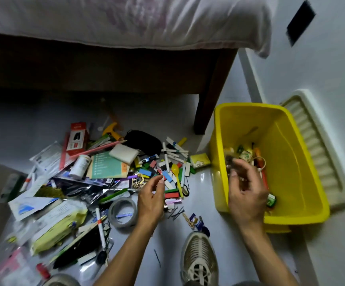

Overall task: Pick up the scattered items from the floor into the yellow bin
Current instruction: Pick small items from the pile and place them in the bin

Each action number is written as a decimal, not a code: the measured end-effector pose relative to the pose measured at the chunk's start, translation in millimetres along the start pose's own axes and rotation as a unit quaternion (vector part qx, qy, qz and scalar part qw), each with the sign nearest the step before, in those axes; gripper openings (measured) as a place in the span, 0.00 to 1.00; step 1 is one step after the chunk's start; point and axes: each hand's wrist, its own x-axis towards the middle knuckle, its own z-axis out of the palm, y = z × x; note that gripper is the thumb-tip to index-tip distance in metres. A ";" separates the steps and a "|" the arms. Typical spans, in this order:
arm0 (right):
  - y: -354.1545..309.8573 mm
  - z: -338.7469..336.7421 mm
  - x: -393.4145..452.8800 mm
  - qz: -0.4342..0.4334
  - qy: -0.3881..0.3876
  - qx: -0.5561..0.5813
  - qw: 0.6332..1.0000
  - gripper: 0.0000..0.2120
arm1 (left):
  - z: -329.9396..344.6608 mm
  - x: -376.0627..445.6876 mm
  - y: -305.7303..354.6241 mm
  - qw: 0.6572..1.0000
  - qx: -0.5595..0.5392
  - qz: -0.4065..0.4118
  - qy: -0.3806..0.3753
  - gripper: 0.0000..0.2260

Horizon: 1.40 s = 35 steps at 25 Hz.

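Seen from above, floor beside a bed. From nine to eleven o'clock, a heap of scattered items (pixel 97 178): packets, pens, coloured blocks, a roll of tape (pixel 122 211), a yellow spoon (pixel 175 170). At centre, left hand (pixel 150 200) low over the blocks, fingers curled, thumb and forefinger near touching; whether pinching anything, cannot tell. At three o'clock, right hand (pixel 247 195) over the near edge of the yellow bin (pixel 303 162), fingers loosely bent, blurred, perhaps around something small and dark. Bin only thinly filled. Likely mid-drop. Next: letting go over the bin, then back to eleven o'clock for another pinch of small pieces.
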 end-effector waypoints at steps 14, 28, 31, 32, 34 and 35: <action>120.1 95.9 -107.3 0.204 -0.382 -0.338 0.836 0.17 | -9.1 -46.6 -118.3 0.941 0.307 -0.138 0.042 0.05; 9.5 43.5 -52.2 0.213 -0.157 0.153 0.952 0.11 | -2.7 -74.0 -148.5 0.902 0.420 -0.070 -0.070 0.06; -7.0 10.6 -7.0 0.050 0.000 -0.002 0.999 0.14 | 1.6 -76.4 -155.6 0.891 0.447 -0.019 -0.069 0.07; -4.5 7.5 6.0 0.046 0.004 -0.069 0.997 0.17 | 0.6 -74.8 -155.5 0.889 0.451 -0.014 -0.076 0.07; 3.3 6.7 17.8 0.068 -0.038 -0.196 0.978 0.22 | -3.2 -69.0 -152.1 0.882 0.461 -0.011 -0.097 0.06; 7.5 6.1 16.1 0.053 -0.044 -0.231 0.971 0.22 | -4.3 -66.6 -146.2 0.884 0.454 -0.013 -0.106 0.05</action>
